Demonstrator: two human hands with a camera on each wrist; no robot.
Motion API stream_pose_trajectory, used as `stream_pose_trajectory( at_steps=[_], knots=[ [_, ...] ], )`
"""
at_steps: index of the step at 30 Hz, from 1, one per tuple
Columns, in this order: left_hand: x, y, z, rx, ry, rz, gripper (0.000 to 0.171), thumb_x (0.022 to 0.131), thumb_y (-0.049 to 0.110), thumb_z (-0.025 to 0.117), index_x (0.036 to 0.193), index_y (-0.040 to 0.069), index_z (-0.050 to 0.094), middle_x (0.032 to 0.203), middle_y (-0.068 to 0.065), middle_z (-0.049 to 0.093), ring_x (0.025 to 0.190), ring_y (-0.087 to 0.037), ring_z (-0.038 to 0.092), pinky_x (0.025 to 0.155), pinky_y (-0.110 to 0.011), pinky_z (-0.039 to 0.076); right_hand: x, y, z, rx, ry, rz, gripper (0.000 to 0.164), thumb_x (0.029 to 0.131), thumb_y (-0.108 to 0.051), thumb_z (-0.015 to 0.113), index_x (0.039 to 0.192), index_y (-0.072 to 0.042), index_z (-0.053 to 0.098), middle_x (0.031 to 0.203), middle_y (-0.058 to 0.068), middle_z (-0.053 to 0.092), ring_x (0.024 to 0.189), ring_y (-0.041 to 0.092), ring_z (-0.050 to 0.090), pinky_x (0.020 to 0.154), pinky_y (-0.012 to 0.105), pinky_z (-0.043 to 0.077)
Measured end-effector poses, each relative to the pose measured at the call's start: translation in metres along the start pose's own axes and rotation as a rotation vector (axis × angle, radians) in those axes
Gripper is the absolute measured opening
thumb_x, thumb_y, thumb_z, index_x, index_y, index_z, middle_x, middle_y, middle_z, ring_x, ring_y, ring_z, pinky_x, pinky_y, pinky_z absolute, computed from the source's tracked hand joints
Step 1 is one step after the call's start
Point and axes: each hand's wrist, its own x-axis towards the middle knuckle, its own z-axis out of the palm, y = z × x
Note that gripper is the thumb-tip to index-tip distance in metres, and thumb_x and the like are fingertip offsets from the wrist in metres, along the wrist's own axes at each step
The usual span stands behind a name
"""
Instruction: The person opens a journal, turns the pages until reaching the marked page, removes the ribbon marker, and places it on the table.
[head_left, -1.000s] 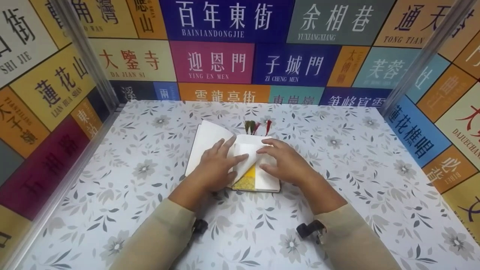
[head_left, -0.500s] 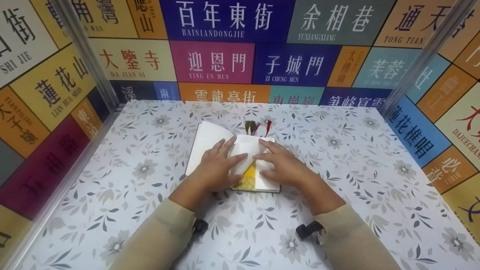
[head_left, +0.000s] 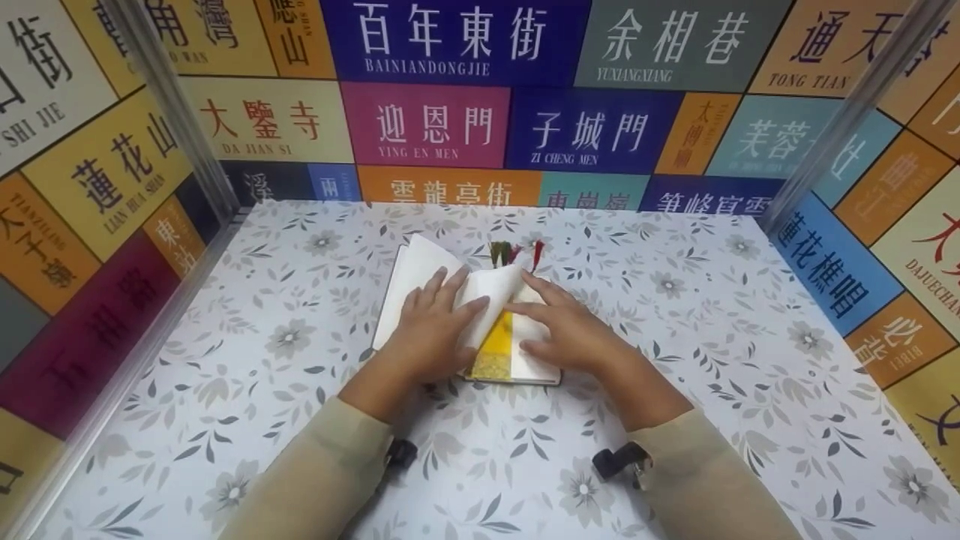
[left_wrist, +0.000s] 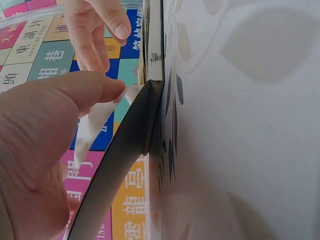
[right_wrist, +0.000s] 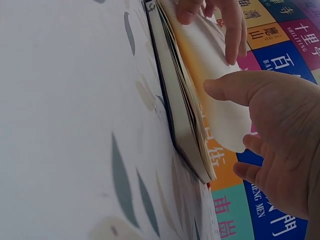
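Book (head_left: 537, 366) open on table (head_left: 499, 450). From its centre: left hand (head_left: 431, 326) at 9 o'clock, fingers spread; right hand (head_left: 570, 326) at 3, fingers parted, grip on leaf (head_left: 493, 286) unclear. Yellow strip (head_left: 493, 361) bared at 5. Turn seems midway; leaf raised, not yet flat.

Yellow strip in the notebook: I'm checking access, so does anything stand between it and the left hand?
Yes: the curled white page bends across the upper part of the yellow strip, between it and the left hand. The strip's lower part shows uncovered.
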Motion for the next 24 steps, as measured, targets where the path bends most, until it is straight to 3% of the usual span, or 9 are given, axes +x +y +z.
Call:
stream_pose_trajectory(
  at_steps=[11,17,24],
  knots=[
    [-0.002,-0.002,-0.004,0.046,0.024,-0.014,0.077,0.094,0.038,0.073,0.164,0.041,0.042,0.184,0.003,0.002,0.171,-0.032,-0.005,0.135,-0.069,0.001,0.001,0.0,0.003,0.005,-0.036,0.015,0.061,0.098,-0.035,0.076,0.154,-0.044,0.055,0.18,-0.019,0.014,0.169,0.025,0.019,0.135,0.057,0.024],
    [-0.001,-0.005,-0.006,0.026,-0.027,-0.04,0.075,0.094,0.034,0.073,0.162,0.042,0.045,0.184,0.004,0.005,0.171,-0.031,-0.003,0.135,-0.069,-0.001,0.002,-0.001,0.005,-0.02,-0.042,-0.025,0.06,0.1,-0.039,0.073,0.157,-0.038,0.055,0.181,-0.012,0.018,0.168,0.028,0.022,0.135,0.058,0.025],
    [0.002,-0.01,-0.008,-0.023,-0.102,-0.079,0.07,0.095,0.035,0.071,0.161,0.042,0.048,0.183,0.004,0.013,0.171,-0.029,0.004,0.136,-0.066,0.002,0.002,-0.001,0.007,-0.01,-0.055,-0.003,0.062,0.1,-0.051,0.07,0.159,-0.042,0.05,0.181,-0.015,0.017,0.169,0.026,0.02,0.135,0.059,0.025]
  ],
)
